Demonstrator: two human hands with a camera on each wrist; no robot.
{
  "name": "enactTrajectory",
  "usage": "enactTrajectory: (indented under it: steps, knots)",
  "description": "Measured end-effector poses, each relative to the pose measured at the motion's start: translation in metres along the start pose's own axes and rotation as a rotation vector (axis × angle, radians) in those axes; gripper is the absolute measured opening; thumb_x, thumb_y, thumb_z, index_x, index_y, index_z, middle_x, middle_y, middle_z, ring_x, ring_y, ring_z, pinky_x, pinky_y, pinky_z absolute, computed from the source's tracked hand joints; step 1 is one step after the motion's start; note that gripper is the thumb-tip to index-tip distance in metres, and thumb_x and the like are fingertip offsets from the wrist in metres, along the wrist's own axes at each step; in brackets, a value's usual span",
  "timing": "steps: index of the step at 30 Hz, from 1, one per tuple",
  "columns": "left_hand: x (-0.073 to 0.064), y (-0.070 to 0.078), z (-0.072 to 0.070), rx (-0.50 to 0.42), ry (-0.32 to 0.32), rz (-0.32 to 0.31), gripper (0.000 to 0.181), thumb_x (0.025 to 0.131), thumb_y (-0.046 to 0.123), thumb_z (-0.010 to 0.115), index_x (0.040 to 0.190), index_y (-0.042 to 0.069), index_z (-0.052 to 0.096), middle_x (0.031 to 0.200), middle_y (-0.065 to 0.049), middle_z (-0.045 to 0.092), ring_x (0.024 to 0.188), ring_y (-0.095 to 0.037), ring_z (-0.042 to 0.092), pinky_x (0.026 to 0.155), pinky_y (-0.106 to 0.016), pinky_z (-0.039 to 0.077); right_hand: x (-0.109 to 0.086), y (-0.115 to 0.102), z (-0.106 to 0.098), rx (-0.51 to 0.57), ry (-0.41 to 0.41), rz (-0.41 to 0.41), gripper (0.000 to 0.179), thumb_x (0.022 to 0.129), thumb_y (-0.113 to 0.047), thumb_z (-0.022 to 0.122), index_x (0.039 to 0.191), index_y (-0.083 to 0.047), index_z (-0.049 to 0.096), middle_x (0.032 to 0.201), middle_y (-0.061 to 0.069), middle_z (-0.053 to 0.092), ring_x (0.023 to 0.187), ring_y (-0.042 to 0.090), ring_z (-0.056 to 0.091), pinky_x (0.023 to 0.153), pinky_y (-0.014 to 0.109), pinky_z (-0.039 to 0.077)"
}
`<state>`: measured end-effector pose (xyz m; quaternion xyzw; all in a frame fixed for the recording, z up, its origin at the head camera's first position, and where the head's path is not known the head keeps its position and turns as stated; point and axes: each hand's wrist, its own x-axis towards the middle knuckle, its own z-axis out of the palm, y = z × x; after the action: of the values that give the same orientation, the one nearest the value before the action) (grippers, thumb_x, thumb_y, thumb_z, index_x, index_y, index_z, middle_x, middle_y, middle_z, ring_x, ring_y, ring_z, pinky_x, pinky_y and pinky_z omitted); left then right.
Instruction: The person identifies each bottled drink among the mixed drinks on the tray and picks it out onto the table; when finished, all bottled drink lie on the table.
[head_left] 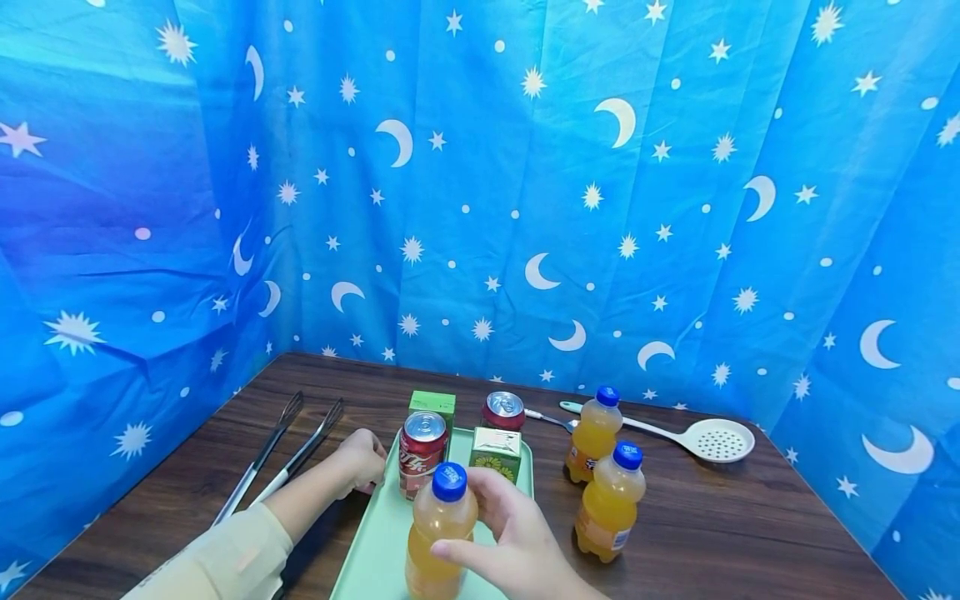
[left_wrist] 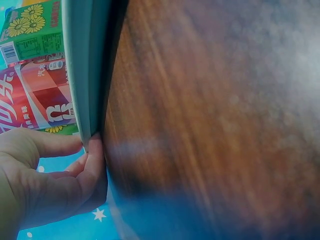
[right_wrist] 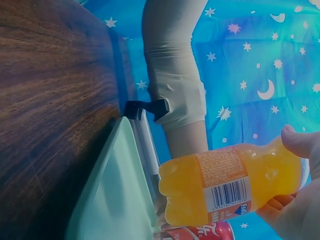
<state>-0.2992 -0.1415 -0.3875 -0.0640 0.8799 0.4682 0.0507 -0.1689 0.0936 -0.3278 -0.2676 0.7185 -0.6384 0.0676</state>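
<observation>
My right hand (head_left: 517, 533) grips a bottle of orange soda (head_left: 442, 533) with a blue cap, holding it upright over the near part of a pale green tray (head_left: 375, 533). In the right wrist view the bottle's barcode label (right_wrist: 227, 195) faces the camera. On the tray's left rim, my left hand (head_left: 362, 461) pinches the edge between thumb and fingers; the left wrist view shows this grip on the rim (left_wrist: 82, 75). Standing on the tray are a red soda can (head_left: 422, 458), a second can (head_left: 504, 408) behind, a green drink carton (head_left: 495, 454) and another carton (head_left: 435, 402).
Two more orange soda bottles (head_left: 611, 508) (head_left: 595, 433) stand right of the tray. Behind them lie a white slotted spoon (head_left: 716, 440) and a fork (head_left: 551, 419). Metal tongs (head_left: 273, 450) lie left of the tray, near my left forearm. A blue star-patterned curtain (head_left: 480, 183) surrounds the wooden table (head_left: 697, 533).
</observation>
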Motion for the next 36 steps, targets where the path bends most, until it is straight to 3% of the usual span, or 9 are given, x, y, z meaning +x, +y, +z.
enactTrajectory:
  steps: [7, 16, 27, 36]
  knots:
    - [-0.001, 0.000, 0.001, -0.015, -0.008, 0.001, 0.019, 0.074, -0.018, 0.057, 0.088, -0.006, 0.052, 0.085, -0.016, 0.051, 0.068, -0.025, 0.055, 0.050, -0.031, 0.051, -0.010, -0.003, -0.008, 0.003, -0.008, -0.018, 0.058, 0.082, -0.024, 0.073, 0.129, -0.004, 0.046, 0.122, 0.008, 0.057, 0.110, 0.021, 0.057, 0.092, 0.031, 0.046]
    - [0.002, -0.001, 0.003, -0.015, -0.007, -0.005, 0.020, 0.073, -0.018, 0.057, 0.089, -0.006, 0.052, 0.085, -0.016, 0.051, 0.067, -0.024, 0.054, 0.049, -0.031, 0.051, -0.024, -0.007, -0.021, 0.008, 0.050, 0.101, 0.063, 0.080, -0.023, 0.074, 0.131, 0.000, 0.044, 0.124, 0.012, 0.056, 0.114, 0.029, 0.053, 0.094, 0.045, 0.043]
    - [0.001, 0.000, 0.002, -0.009, -0.013, 0.001, 0.020, 0.074, -0.017, 0.057, 0.092, -0.008, 0.053, 0.087, -0.017, 0.051, 0.070, -0.026, 0.054, 0.052, -0.033, 0.052, -0.045, -0.011, -0.037, -0.016, 0.094, 0.079, 0.064, 0.080, -0.024, 0.075, 0.129, 0.003, 0.044, 0.121, 0.016, 0.056, 0.110, 0.030, 0.055, 0.090, 0.038, 0.048]
    - [0.000, -0.001, 0.001, -0.012, -0.011, 0.004, 0.021, 0.075, -0.017, 0.057, 0.093, -0.008, 0.052, 0.087, -0.018, 0.050, 0.073, -0.027, 0.055, 0.053, -0.033, 0.053, -0.058, -0.010, -0.055, -0.044, 0.146, 0.146, 0.069, 0.078, -0.024, 0.076, 0.130, 0.005, 0.041, 0.122, 0.019, 0.055, 0.108, 0.032, 0.056, 0.090, 0.043, 0.048]
